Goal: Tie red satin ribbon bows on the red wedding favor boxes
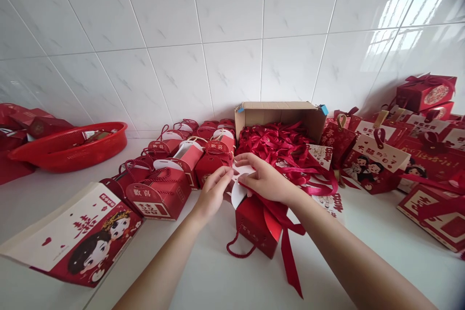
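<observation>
A red gift box (254, 227) stands on the white tabletop in front of me, its curved top flaps partly raised. With thumb and fingers pinched together, my left hand (215, 188) holds the left edge of a pale flap (238, 193). My right hand (268, 180) grips the top flaps from the other side, its fingers bent over them. A twisted red cord handle (241, 253) loops out at the box's lower left. From its right side a dark red ribbon (290, 264) hangs down onto the table. The inside of the box is hidden.
Behind the hands, an open cardboard box (281, 105) is heaped with red ribbons (276, 140). Several folded gift boxes (162, 198) stand to the left, near a large printed box (83, 237). A red plastic basin (69, 147) sits farther left; more gift boxes (378, 160) crowd the right.
</observation>
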A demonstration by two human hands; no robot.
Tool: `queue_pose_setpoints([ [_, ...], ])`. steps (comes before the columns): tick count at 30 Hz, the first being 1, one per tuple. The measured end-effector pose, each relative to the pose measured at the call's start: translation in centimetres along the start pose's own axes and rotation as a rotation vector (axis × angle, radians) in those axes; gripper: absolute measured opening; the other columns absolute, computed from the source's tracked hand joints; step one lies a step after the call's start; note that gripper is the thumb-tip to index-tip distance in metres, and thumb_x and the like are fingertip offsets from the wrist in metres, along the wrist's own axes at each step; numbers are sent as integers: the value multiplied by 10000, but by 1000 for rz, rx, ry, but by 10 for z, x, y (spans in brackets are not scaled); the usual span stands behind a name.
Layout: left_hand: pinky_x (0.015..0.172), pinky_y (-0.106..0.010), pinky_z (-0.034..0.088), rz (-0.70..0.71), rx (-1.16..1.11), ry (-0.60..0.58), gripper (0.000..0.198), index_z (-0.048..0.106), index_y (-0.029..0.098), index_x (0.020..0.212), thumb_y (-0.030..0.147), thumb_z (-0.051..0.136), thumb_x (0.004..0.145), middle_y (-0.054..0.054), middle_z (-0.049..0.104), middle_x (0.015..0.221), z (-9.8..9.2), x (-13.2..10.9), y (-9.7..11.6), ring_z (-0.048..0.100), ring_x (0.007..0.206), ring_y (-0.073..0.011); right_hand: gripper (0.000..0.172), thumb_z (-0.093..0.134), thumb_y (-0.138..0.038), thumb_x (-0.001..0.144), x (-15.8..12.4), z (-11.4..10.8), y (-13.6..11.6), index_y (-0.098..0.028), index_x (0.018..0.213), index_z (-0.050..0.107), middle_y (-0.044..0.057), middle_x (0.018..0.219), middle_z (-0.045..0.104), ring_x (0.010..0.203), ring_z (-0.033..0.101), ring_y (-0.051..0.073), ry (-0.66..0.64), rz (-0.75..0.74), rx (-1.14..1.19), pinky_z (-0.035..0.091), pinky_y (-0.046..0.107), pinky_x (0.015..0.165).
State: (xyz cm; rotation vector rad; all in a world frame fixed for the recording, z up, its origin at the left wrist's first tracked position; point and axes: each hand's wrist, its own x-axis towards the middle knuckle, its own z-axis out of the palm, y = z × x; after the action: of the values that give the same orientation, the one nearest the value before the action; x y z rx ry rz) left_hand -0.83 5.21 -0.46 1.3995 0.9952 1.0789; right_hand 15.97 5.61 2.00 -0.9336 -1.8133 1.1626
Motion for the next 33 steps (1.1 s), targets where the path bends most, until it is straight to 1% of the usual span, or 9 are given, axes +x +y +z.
queue_pose_setpoints([
  [7, 610, -222, 422, -150, -288, -108, 224, 628, 173, 772, 392, 675, 770, 7, 612, 698, 1, 3, -6, 549, 655, -135, 374, 481, -118, 860, -2, -2, 0, -235, 1211, 427, 86, 1281, 486, 686, 654, 87, -52, -38, -5, 550, 294, 718],
  [13, 513, -201, 372, -119, -401, -175, 269, 546, 162, 643, 344, 676, 792, 40, 471, 565, -7, 5, 0, 442, 517, -88, 382, 522, -161, 840, -3, -6, -4, -226, 1210, 456, 79, 1250, 537, 678, 618, 99, -11, -118, -144, 535, 310, 693],
  [18, 499, -205, 427, -18, -679, -76, 291, 501, 181, 623, 326, 648, 828, 42, 455, 556, -20, 7, 12, 511, 540, -106, 257, 556, -233, 844, -24, -30, -32, -229, 1100, 543, 58, 1131, 616, 824, 623, 173, 215, -170, -426, 507, 352, 758],
  [21, 536, -208, 471, 112, -853, 25, 261, 526, 195, 648, 316, 607, 865, 28, 545, 655, -31, 11, 17, 558, 634, -111, 127, 576, -344, 845, -56, -46, -39, -232, 904, 584, 36, 904, 663, 745, 616, 188, 286, -60, -515, 488, 328, 654],
  [24, 745, -304, 532, 245, -936, 36, 296, 543, 213, 656, 407, 584, 875, 5, 633, 875, -39, 13, 18, 605, 906, -174, 288, 578, -505, 823, -94, -49, -24, -222, 767, 590, 39, 732, 645, 618, 576, 188, 267, 213, -597, 427, 308, 541],
  [26, 790, -316, 529, 312, -971, 53, 296, 558, 226, 679, 427, 550, 896, 10, 638, 923, -44, 13, 19, 601, 942, -173, 337, 610, -555, 784, -112, -42, -5, -223, 840, 627, 64, 827, 664, 704, 599, 214, 199, 317, -531, 435, 312, 573],
  [28, 688, -226, 522, 355, -1016, 72, 273, 556, 227, 700, 374, 519, 928, 26, 613, 814, -48, 12, 20, 591, 746, -100, 346, 617, -549, 784, -123, -31, 15, -220, 892, 640, 70, 915, 669, 781, 606, 217, 128, 333, -409, 444, 309, 633],
  [30, 523, -150, 451, 354, -1028, 65, 254, 532, 212, 702, 337, 534, 923, 48, 521, 662, -50, 12, 21, 478, 535, -53, 321, 582, -522, 824, -127, -22, 30, -206, 845, 633, 50, 862, 659, 765, 585, 188, 100, 312, -278, 430, 291, 656],
  [33, 410, -157, 333, 315, -808, 99, 283, 474, 189, 663, 362, 606, 845, 60, 385, 582, -50, 14, 20, 348, 453, -56, 334, 572, -495, 841, -132, -16, 39, -185, 715, 571, 10, 711, 599, 667, 522, 141, 137, 332, -37, 393, 264, 633],
])
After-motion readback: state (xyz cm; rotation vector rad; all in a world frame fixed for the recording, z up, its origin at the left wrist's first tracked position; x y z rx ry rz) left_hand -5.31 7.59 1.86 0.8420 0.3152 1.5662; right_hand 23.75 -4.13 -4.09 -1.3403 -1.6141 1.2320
